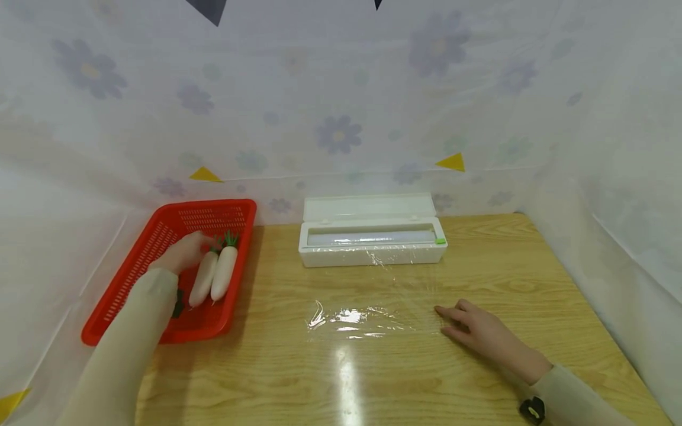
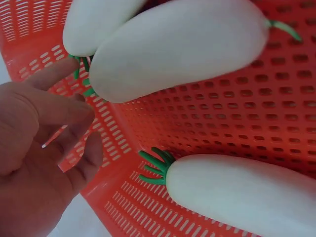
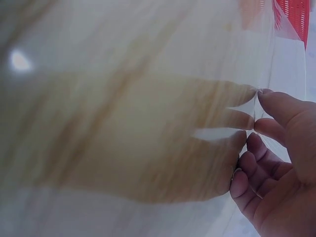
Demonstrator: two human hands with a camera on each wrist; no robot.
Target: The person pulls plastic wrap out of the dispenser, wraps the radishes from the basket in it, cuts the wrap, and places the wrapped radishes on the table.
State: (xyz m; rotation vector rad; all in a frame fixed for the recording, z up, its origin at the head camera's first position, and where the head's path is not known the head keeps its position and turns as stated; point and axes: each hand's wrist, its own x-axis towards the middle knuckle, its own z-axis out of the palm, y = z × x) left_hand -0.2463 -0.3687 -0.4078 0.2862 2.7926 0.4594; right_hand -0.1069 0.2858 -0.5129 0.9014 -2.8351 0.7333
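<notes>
My left hand [image 1: 183, 253] reaches into a red plastic basket [image 1: 246, 236], its fingers at the green tops of two white radishes. In the left wrist view one radish [image 2: 177, 47] lies in front of the other radish [image 2: 98, 24]; the fingers of the left hand [image 2: 47, 123] are loosely bent beside their stalks. A third radish [image 2: 237, 190] lies apart in the basket. My right hand [image 1: 482, 331] rests on the table, fingertips at the right edge of a sheet of clear cling film [image 1: 348, 316]. In the right wrist view the fingertips of that hand [image 3: 281, 158] touch the shiny surface.
A white cling film box [image 1: 373, 257] stands at the back with its lid raised and the roll [image 1: 373, 237] inside; film runs from it over the wooden table [image 1: 298, 378]. A green slider [image 1: 440, 241] sits at its right end. Flower-patterned curtain [image 1: 341, 89] surrounds the table.
</notes>
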